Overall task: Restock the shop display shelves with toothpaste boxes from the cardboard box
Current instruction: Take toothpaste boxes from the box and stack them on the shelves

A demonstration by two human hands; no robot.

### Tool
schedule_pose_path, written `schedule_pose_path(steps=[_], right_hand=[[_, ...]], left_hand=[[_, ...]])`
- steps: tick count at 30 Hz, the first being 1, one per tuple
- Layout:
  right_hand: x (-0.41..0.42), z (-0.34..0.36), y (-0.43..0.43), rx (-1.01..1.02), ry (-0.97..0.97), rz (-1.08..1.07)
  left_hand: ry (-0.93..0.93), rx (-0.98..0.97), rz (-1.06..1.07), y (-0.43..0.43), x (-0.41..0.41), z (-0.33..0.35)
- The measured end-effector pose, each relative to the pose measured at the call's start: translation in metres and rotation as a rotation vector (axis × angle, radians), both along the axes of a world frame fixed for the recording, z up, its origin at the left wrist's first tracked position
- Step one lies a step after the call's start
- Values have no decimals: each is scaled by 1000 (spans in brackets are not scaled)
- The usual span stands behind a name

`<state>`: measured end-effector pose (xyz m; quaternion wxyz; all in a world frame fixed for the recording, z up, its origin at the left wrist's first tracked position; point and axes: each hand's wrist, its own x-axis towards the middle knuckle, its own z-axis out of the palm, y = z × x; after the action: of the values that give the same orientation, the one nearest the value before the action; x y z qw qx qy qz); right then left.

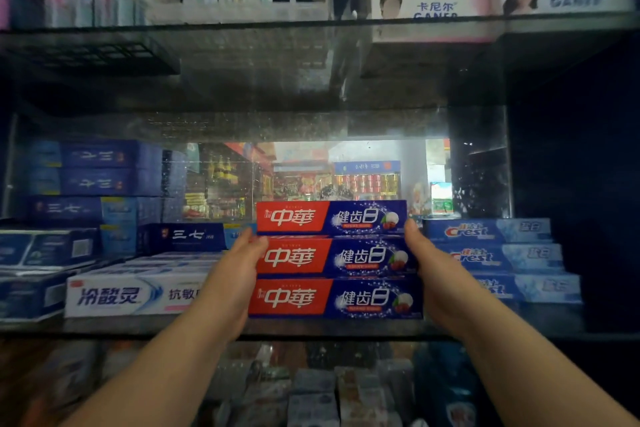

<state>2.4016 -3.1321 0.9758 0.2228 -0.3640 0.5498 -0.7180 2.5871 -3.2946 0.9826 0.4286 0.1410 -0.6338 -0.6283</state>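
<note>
Toothpaste boxes (334,260), three red-and-blue ones in a stack, are held in a narrow grip at both ends: the left hand (235,274) cups the left end and the right hand (436,274) the right, thumbs at the front edges, probably to keep the pile square. The stack sits at the front of the glass shelf (311,328). Crest boxes (502,253) crowd the right hand and a white box (135,296) the left, leaving little side room. No cardboard box shows.
</note>
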Motion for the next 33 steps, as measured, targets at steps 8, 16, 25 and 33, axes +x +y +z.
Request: schedule_pose_path(steps=[8, 16, 25, 33], right_hand=[[3, -13, -4, -39, 68, -132], [8, -18, -4, 27, 217, -256], [5, -16, -7, -13, 109, -246], [31, -11, 7, 33, 211, -279]], left_hand=[[-17, -26, 84, -4, -5, -3], [-74, -126, 266, -2, -13, -8], [-126, -247, 379, -3, -15, -15], [-131, -490, 540, 14, -10, -20]])
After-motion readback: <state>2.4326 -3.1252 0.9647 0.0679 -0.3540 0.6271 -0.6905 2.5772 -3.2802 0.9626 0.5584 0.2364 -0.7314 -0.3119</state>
